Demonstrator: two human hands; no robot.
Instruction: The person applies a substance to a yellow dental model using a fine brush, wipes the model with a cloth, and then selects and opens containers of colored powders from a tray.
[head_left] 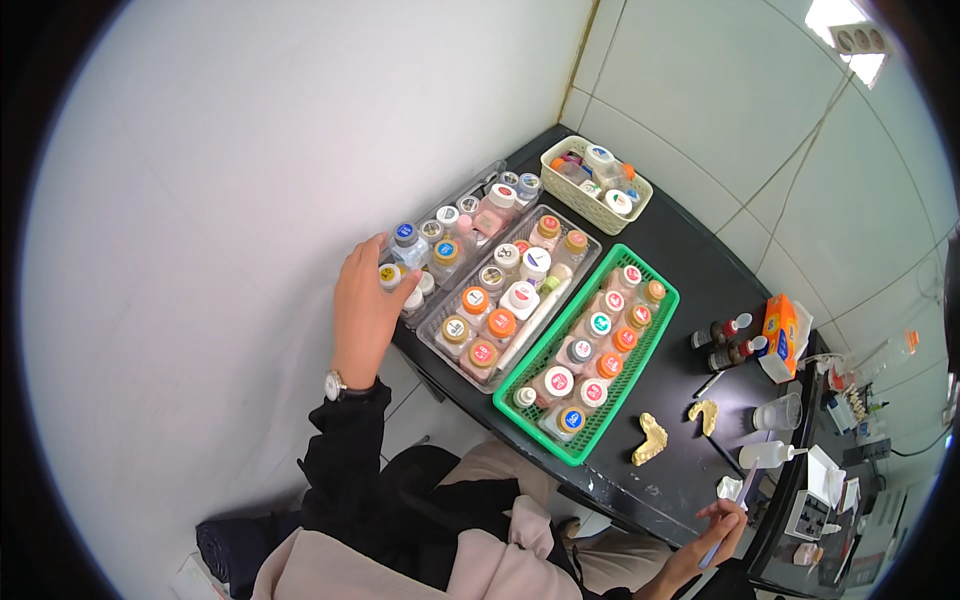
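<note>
At the clear plastic tray against the wall, my left hand (pixel 368 305) has thumb and fingers apart over a small jar with a yellow-topped lid (pixel 389 274). Just past the fingertips stands a bottle with a blue label on its lid (pixel 404 236). Whether the fingers touch either one I cannot tell. At the table's lower right, my right hand (pixel 722 533) pinches a slim lavender stick-like tool (pixel 742 492), held at a slant. Beside it lies a crumpled white tissue (pixel 729 488). Two yellowish dental casts, one (pixel 649 439) nearer and one (pixel 704 416) farther, rest on the black tabletop.
A second clear tray (pixel 505 385) and a green basket (pixel 575 455) hold several labelled bottles. A cream basket (pixel 597 212) stands at the far corner. Rightward are dark bottles (pixel 722 355), an orange tissue box (pixel 780 335), a clear cup (pixel 778 412) and a white squeeze bottle (pixel 765 455).
</note>
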